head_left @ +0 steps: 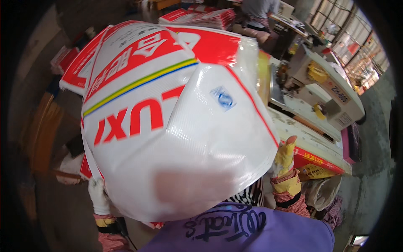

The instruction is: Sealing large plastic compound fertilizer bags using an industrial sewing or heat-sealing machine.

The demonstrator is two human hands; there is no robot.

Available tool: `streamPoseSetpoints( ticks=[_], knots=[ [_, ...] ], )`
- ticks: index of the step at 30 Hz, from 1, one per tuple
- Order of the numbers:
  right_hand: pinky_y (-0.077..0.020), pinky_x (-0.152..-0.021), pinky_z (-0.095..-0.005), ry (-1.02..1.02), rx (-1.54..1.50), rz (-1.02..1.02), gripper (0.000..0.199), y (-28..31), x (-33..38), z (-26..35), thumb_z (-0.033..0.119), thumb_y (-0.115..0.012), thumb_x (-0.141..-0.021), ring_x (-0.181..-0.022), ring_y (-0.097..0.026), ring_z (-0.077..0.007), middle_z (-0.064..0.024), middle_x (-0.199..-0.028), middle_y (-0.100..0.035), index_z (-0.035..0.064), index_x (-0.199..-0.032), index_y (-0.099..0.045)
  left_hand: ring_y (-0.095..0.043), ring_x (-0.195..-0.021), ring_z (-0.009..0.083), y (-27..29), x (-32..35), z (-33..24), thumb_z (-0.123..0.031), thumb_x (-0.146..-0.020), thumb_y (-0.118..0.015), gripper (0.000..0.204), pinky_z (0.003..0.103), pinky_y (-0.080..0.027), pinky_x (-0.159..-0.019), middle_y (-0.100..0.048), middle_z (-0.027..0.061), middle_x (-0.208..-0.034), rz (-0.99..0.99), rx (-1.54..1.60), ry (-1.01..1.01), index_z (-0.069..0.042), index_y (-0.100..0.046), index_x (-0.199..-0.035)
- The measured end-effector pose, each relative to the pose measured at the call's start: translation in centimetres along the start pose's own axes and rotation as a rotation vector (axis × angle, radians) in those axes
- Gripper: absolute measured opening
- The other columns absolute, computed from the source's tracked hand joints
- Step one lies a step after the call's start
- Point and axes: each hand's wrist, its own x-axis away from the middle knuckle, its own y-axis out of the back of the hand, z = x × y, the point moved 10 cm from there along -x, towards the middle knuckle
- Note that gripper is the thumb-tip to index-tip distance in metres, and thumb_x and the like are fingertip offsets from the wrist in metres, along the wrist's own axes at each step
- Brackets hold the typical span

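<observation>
A large white woven plastic sack (pixel 218 134) with red print and a yellow, green and blue stripe spreads across the middle of the head view, bulging and creased. Its lower left edge is in my left hand (pixel 98 196), which wears a white glove; the fingers are partly hidden by the sack. At the right edge my right hand (pixel 284 158), in a yellowish glove with a bare thumb tip, grips the sack, its other fingers mostly out of sight. Behind the raised sack lie more red and white sacks (pixel 214 44).
To the right stands a sewing machine (pixel 336 92) on a worktable (pixel 304 122), with a red and yellow printed panel (pixel 315 161) below. At the back are a stack of sacks (pixel 201 17) and another seated person (pixel 258 12). A wooden piece (pixel 42 126) stands at left.
</observation>
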Motion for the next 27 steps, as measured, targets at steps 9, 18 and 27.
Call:
streamPoseSetpoints(
  ticks=[9,18,27],
  knots=[
    [-0.0498,-0.072,-0.0316,-0.149,1.964,0.493,0.032,-9.9,-3.5,-15.4,0.020,-0.056,-0.086,-0.085,-0.061,-0.0199,-0.0132,-0.107,-0.058,0.0035,-0.114,-0.052,-0.058,-0.087,0.0190,5.1,17.6,20.9,-0.020,-0.089,-0.047,0.023,0.033,-0.048,-0.077,-0.058,0.0067,-0.096,-0.520,0.758,0.391,-0.003,-0.052,-0.104],
    [-0.0488,-0.068,-0.0305,-0.739,0.737,-0.252,0.032,2.2,-7.9,-26.0,0.030,-0.058,-0.086,-0.076,-0.060,-0.0189,-0.0104,-0.086,-0.061,0.0007,-0.098,-0.056,-0.056,-0.074,0.0180,4.8,28.9,24.4,-0.010,-0.087,-0.050,0.016,0.033,-0.048,-0.065,-0.057,0.0069,-0.087,-0.886,0.464,0.701,-0.003,-0.052,-0.102],
    [-0.0492,-0.073,-0.0429,-0.755,0.459,-0.448,0.034,13.1,-14.0,-33.1,0.029,-0.058,-0.084,-0.083,-0.061,-0.0281,-0.0131,-0.093,-0.062,0.0023,-0.105,-0.053,-0.054,-0.071,0.0207,7.4,28.3,27.0,-0.011,-0.087,-0.048,0.013,0.036,-0.043,-0.069,-0.058,0.0098,-0.078,-0.746,-0.544,1.018,0.000,-0.053,-0.090]
  ],
)
